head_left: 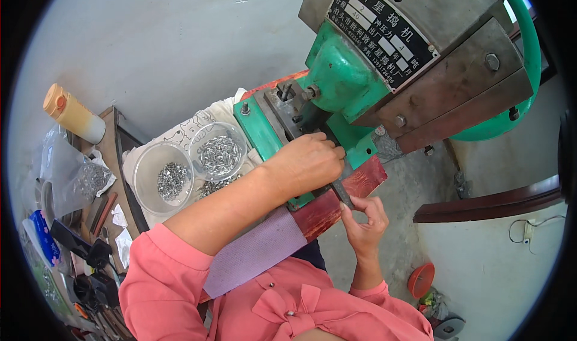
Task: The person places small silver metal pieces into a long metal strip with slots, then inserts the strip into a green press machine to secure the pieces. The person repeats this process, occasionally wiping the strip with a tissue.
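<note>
Reaching over the red wooden board point(366, 181), the left hand point(309, 160) rests closed at the die of the green metal punch press point(342, 79), its fingers curled on something too small to see. The right hand point(363, 221) pinches a thin grey metal strip point(341, 190) just under the board edge. Two clear round plastic bowls point(171, 175) beside the press hold small silver metal pieces, so I judge many pieces are done, and the strip is left.
</note>
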A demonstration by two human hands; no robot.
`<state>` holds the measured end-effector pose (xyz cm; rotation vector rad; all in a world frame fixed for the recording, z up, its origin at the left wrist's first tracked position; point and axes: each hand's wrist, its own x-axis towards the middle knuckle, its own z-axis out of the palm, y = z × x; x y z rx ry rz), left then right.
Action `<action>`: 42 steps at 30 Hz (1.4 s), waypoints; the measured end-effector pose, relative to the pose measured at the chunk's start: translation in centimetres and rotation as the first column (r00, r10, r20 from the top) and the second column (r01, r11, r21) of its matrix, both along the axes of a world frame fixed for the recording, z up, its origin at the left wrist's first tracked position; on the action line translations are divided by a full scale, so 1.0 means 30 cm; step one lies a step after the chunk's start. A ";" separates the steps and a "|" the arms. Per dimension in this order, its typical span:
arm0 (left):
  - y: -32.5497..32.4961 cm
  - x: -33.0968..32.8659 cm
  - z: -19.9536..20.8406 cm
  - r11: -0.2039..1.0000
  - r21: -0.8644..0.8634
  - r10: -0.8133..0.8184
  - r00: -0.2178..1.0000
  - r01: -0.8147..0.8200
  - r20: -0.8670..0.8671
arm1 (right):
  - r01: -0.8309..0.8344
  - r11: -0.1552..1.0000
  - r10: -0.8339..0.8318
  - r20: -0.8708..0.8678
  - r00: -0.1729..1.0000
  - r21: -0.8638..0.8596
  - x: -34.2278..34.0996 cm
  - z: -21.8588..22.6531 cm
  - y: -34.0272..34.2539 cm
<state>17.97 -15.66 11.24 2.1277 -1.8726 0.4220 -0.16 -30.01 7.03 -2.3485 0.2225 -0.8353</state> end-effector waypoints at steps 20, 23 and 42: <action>0.091 -0.145 -0.143 0.972 -0.086 0.213 0.974 -0.220 -0.082 | -0.012 0.995 0.013 -0.017 1.000 0.096 0.081 -0.059 0.020; 0.085 -0.160 -0.177 0.958 -0.129 0.245 0.965 -0.255 -0.088 | -0.003 0.980 -0.003 0.032 0.999 0.197 0.078 -0.090 0.025; 0.054 -0.150 -0.204 0.910 -0.250 0.311 0.944 -0.329 -0.109 | -0.129 0.920 0.193 -0.141 0.971 0.370 0.220 -0.050 -0.152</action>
